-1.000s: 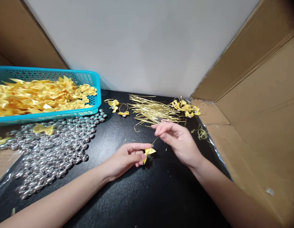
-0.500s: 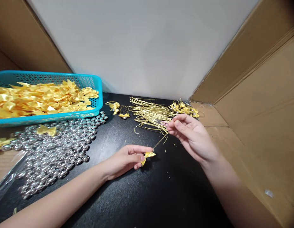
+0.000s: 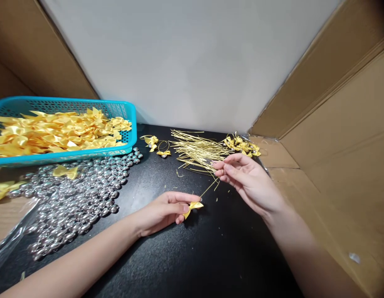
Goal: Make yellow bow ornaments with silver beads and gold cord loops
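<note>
My left hand (image 3: 162, 212) rests on the black table (image 3: 192, 256) and pinches a small yellow ribbon bow (image 3: 193, 206) between thumb and fingers. A thin gold cord (image 3: 209, 187) runs from the bow up to my right hand (image 3: 249, 182), whose fingertips are pinched on its far end. The right hand hovers just in front of a loose pile of gold cords (image 3: 194, 150).
A turquoise basket (image 3: 129, 126) full of yellow bows stands at the back left. Several silver beads (image 3: 76, 198) spread below it. Finished bows lie near the cords (image 3: 157, 145) and at the back right (image 3: 243, 145). Cardboard walls (image 3: 334, 136) close in the right and left sides.
My right hand drew back and to the right from the bow, pulling the gold cord out longer. The left hand kept its hold on the bow. The view tilted slightly.
</note>
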`<state>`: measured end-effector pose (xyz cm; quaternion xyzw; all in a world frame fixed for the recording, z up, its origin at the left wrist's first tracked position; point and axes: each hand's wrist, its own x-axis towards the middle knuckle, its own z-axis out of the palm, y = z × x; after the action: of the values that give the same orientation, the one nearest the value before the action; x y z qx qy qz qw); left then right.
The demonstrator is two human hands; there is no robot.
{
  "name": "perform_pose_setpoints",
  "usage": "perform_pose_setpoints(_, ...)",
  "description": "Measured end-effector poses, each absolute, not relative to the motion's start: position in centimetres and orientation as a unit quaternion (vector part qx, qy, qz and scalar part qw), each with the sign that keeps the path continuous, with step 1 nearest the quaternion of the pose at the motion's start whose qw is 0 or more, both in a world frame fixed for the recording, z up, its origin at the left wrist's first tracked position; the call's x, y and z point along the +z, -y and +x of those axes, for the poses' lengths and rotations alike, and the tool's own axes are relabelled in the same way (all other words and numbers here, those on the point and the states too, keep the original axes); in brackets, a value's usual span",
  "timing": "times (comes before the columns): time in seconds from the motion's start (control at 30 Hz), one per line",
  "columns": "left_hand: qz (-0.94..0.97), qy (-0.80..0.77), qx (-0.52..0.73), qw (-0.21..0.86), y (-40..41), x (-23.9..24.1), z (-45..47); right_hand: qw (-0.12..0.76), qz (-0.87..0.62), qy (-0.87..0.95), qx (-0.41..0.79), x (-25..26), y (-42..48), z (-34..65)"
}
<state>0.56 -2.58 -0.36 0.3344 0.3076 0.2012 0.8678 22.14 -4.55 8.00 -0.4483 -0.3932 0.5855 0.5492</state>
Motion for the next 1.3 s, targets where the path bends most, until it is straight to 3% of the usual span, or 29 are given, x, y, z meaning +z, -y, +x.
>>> perform_pose_setpoints(0.5,0.414,-0.327,0.163,0.834,3.0,-0.2,0.8,0.563,-0.494,0.436,0.499,6.7,4.0,22.0)
perform_pose_setpoints(0.63,0.446,-0.311,0.131,0.829,3.0,-0.2,0.7,0.447,-0.594,0.607,0.281,3.1,2.2,22.2)
perform_pose_setpoints(0.9,0.294,-0.298,0.166,0.893,2.9,-0.3,0.6,0.289,-0.674,0.676,0.072,0.0,0.8,24.2)
perform_pose_setpoints(1.07,0.191,-0.260,0.232,0.918,2.9,-0.2,0.6,0.212,-0.695,0.687,0.016,-0.4,0.7,24.5)
perform_pose_setpoints(1.3,0.157,-0.240,0.267,0.920,2.8,-0.4,0.6,0.195,-0.696,0.691,0.001,-1.1,0.3,25.2)
